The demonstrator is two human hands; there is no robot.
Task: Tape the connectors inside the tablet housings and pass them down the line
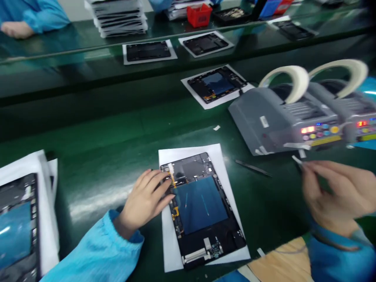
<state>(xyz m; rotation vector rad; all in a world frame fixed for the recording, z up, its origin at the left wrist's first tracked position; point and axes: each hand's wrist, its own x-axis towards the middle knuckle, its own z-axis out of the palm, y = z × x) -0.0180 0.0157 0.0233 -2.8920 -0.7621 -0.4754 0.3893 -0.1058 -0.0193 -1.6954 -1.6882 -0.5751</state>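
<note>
Blue cuffed sleeve (337, 254) of the right arm enters at the lower right corner, just beside a pale wooden board (279, 266). Its right hand (335, 192), blurred by motion, has its grip clenched in a pinch on what looks like a small white strip of tape (297, 159), held above the green table (117, 125), perhaps to keep the strip from catching on anything. That hand sits to the right of the open tablet chassis (199, 207), which lies on a white sheet (167, 235) with its blue inner panel and gold flex strips exposed. The sheet likely keeps those parts off the table. The left hand (143, 199) lies on the chassis's upper left corner, its grip released and its fingers resting there, probably to steady it.

Black tweezers (252, 167) lie just right of the chassis, and two grey tape dispensers (264, 121) stand beyond them, seemingly placed within the right hand's reach. Left of the chassis is a second tablet (17, 231) on white sheets. Well beyond it are a third tablet (216, 84), a raised glass shelf (58, 62), a red bin (199, 15) and a co-worker's hand (16, 29).
</note>
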